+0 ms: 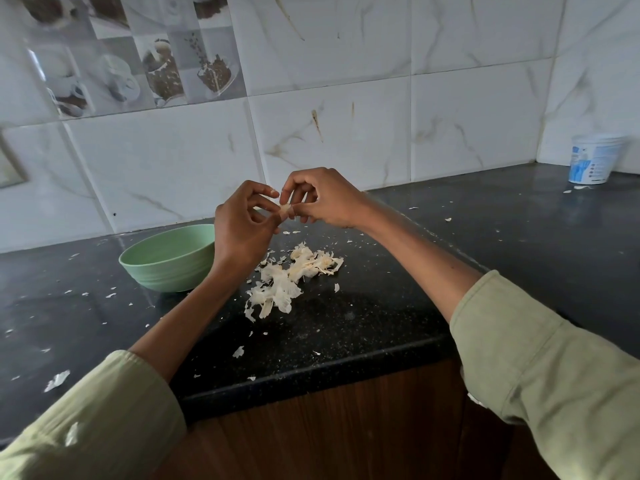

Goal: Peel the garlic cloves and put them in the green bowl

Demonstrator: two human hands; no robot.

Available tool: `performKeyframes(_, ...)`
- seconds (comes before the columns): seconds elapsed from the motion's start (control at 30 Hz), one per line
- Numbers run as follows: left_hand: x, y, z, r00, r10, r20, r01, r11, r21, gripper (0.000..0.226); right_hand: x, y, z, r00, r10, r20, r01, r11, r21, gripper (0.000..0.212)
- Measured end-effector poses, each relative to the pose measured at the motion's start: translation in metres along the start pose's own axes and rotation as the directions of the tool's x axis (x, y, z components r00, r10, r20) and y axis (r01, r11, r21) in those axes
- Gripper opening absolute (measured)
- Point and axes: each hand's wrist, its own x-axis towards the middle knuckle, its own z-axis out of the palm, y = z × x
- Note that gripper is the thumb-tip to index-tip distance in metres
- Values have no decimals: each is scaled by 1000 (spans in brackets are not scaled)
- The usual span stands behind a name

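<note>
Both hands meet above the black bench [346,306], just behind a heap of garlic skins [287,282], and between them they pinch a single garlic clove [286,211]. The left hand [242,226] holds it from the left with thumb and curled fingers, while the right hand [322,199] nips at it from the right with its fingertips; little of the clove shows past the fingers, only a pale scrap with a wisp of skin. I judge the clove to be very light, small and firm, its papery skin thin, dry and quick to tear, so it wants a steady pinch on the body with one hand and a nail worked under a loose edge of skin, probably at the tip or root end, with the other. Once bare it may be slightly tacky or slick, and easy to drop from so small a grip. The green bowl [169,261] stands on the bench just left of the left wrist, near the skins; from this angle only the inner wall shows, and I cannot tell whether any peeled cloves lie in it. A white tub [594,159] with blue print stands well apart in the far right corner by the tiled wall; its contents are hidden.
</note>
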Motion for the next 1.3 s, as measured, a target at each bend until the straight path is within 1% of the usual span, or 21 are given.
performKeyframes(0.17, 0, 0, 0, 1000, 10, -19, -11, 1000, -11, 41, 0, 2, 0, 1000, 19, 19, -19, 1000, 20, 25)
performKeyframes(0.27, 2, -1, 0, 1000, -1, -17, 1, 999, -38, 42, 2, 4, 2, 1000, 26, 17, -26, 999, 23, 23)
performKeyframes(0.4, 3, -6, -2, 998, -61, -8, 60, 989, -132, 45, 3, 5, 4, 998, 38, 41, -40, 998, 41, 20)
performKeyframes(0.5, 6, -11, -4, 996, -91, 0, 89, 978, -190, 38, 3, 4, 5, 997, 42, 58, -45, 998, 51, 20)
performKeyframes(0.67, 9, -15, -2, 985, -173, 31, 175, 955, -240, 33, 1, 4, 8, 994, 63, 86, -67, 997, 43, 15)
performKeyframes(0.77, 9, -14, 2, 978, -195, 67, 206, 944, -256, 25, -1, 2, 8, 992, 77, 97, -80, 996, 29, 25)
performKeyframes(0.8, 9, -13, 4, 978, -196, 77, 210, 944, -256, 23, -1, 2, 8, 991, 80, 104, -83, 996, 22, 27)
performKeyframes(0.87, 8, -13, 7, 976, -196, 92, 213, 945, -248, 21, -1, 3, 9, 990, 76, 115, -75, 997, -16, 22)
performKeyframes(0.93, 7, -13, 7, 976, -187, 112, 210, 947, -245, 25, -1, 5, 10, 992, 66, 110, -58, 996, -71, 18)
performKeyframes(1.0, 6, -13, 6, 977, -162, 136, 190, 955, -228, 28, -2, 7, 11, 993, 59, 100, -45, 990, -131, 19)
performKeyframes(1.1, 4, -12, 6, 979, -142, 146, 169, 967, -191, 26, -4, 8, 15, 996, 43, 79, -25, 977, -213, 20)
performKeyframes(1.2, 2, -8, 7, 983, -119, 139, 139, 979, -146, 25, -5, 5, 18, 997, 24, 67, -8, 973, -232, 17)
performKeyframes(1.3, -1, -5, 9, 986, -97, 136, 111, 988, -103, 24, -5, 5, 18, 999, 16, 43, -6, 974, -228, 21)
